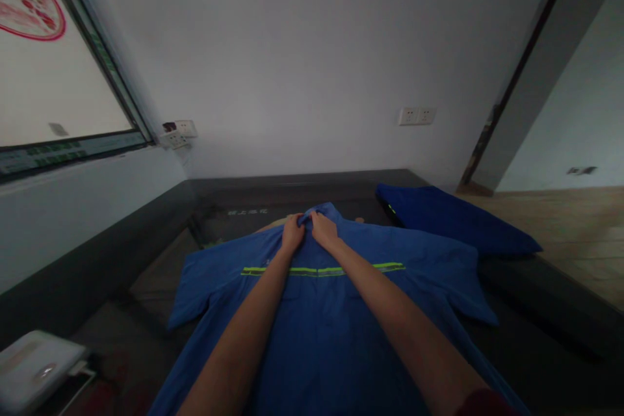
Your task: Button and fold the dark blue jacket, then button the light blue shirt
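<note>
A blue short-sleeved work shirt (pixel 312 318) with a yellow-green stripe across its chest lies spread out, collar towards the wall. At the collar, my left hand (pixel 293 234) is closed on the cloth on the left side of the neck opening. Close beside it, my right hand (pixel 322 229) pinches the collar on the other side. The fingertips of both hands nearly meet and are partly hidden in the cloth. Both sleeves lie stretched out to the sides, and my forearms cross over the shirt front.
A folded darker blue garment (pixel 453 218) lies at the right on the dark table (pixel 234 198). In the lower left corner is a white device (pixel 41 364) with a cable plugged in. Behind the table stands a wall with sockets (pixel 416 117); a window (pixel 63 71) is at the left.
</note>
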`<state>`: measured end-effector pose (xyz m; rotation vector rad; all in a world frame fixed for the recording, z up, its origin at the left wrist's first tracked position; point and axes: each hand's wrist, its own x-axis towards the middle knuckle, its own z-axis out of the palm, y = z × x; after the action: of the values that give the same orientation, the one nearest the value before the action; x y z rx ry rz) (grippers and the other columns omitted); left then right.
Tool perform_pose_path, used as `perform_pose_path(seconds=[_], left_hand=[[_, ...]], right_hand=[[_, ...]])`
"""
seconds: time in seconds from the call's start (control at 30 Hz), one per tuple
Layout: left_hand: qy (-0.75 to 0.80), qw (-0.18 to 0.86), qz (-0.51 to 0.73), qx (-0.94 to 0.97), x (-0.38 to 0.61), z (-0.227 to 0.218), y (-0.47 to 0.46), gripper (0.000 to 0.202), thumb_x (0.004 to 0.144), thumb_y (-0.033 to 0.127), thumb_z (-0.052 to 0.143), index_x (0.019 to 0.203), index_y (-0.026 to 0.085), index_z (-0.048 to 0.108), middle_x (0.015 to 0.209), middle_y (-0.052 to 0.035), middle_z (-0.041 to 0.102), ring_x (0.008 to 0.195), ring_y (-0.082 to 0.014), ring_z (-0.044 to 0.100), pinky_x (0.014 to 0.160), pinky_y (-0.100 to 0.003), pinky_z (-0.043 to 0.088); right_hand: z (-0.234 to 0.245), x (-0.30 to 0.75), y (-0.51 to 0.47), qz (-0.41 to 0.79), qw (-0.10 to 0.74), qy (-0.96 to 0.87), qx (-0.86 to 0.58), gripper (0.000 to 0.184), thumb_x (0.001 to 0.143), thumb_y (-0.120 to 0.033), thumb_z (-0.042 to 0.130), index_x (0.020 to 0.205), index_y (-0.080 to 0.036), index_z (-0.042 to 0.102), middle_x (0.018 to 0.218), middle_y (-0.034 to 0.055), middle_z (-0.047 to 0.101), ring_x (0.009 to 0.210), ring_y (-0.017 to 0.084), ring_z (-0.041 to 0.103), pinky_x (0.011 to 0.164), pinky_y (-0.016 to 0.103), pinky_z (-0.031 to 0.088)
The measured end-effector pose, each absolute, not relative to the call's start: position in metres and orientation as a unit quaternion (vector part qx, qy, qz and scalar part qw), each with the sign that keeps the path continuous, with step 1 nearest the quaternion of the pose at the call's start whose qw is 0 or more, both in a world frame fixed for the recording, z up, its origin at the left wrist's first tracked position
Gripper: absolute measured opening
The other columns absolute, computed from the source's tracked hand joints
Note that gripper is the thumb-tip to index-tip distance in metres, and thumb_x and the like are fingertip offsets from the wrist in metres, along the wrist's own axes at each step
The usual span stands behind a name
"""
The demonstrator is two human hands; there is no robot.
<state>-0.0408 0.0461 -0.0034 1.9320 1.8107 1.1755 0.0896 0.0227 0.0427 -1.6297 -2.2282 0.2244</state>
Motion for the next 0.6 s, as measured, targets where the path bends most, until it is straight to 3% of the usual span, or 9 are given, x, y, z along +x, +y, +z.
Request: perform_pose_path(seconds=[0.07,0.17,0.27,0.4,0.6], left_hand=[[0.618,0.126,0.402,0.664,-0.042,-0.004,0.046,0.043,0.077,0.005,0.050,0.119,0.011,0.058,0.121,-0.0140,0.062,0.115,-0.0234,0.056,0.102,-0.035,0.040],[0.615,0.130,0.402,0.666,-0.041,-0.003,0.045,0.042,0.079,0.008,0.050,0.120,0.011,0.059,0.122,-0.0139,0.062,0.116,-0.0242,0.055,0.104,-0.035,0.038],[0.613,0.132,0.404,0.666,-0.040,-0.002,0.043,0.040,0.080,0.010,0.050,0.118,0.012,0.061,0.120,-0.0136,0.063,0.114,-0.0250,0.057,0.102,-0.036,0.039],[0.608,0.133,0.415,0.664,-0.041,-0.002,0.042,0.036,0.081,0.011,0.049,0.114,0.013,0.064,0.117,-0.0130,0.066,0.110,-0.0249,0.059,0.100,-0.036,0.042],[0.612,0.134,0.427,0.652,-0.043,-0.004,0.045,0.033,0.084,0.013,0.048,0.111,0.014,0.066,0.113,-0.0108,0.068,0.108,-0.0230,0.060,0.097,-0.033,0.043]], right_hand=[[0.048,0.101,0.025,0.089,0.207,-0.779,-0.585,0.036,0.089,-0.011,0.041,0.122,-0.021,0.050,0.119,0.0105,0.059,0.106,0.022,0.057,0.090,0.034,0.043],[0.058,0.125,0.027,0.165,0.308,-0.730,-0.587,0.030,0.082,-0.009,0.048,0.107,-0.023,0.060,0.114,0.0054,0.062,0.111,0.021,0.055,0.096,0.034,0.041],[0.061,0.154,0.023,0.271,0.383,-0.652,-0.595,0.030,0.077,-0.005,0.048,0.098,-0.020,0.063,0.102,0.0040,0.065,0.097,0.019,0.062,0.087,0.031,0.050],[0.052,0.190,0.008,0.327,0.375,-0.617,-0.609,0.031,0.076,-0.003,0.043,0.098,-0.015,0.060,0.077,0.0017,0.065,0.067,0.013,0.067,0.061,0.024,0.056],[0.040,0.219,0.000,0.354,0.334,-0.595,-0.640,0.024,0.072,-0.001,0.051,0.089,-0.015,0.060,0.048,-0.0045,0.057,0.043,0.011,0.060,0.044,0.019,0.051]])
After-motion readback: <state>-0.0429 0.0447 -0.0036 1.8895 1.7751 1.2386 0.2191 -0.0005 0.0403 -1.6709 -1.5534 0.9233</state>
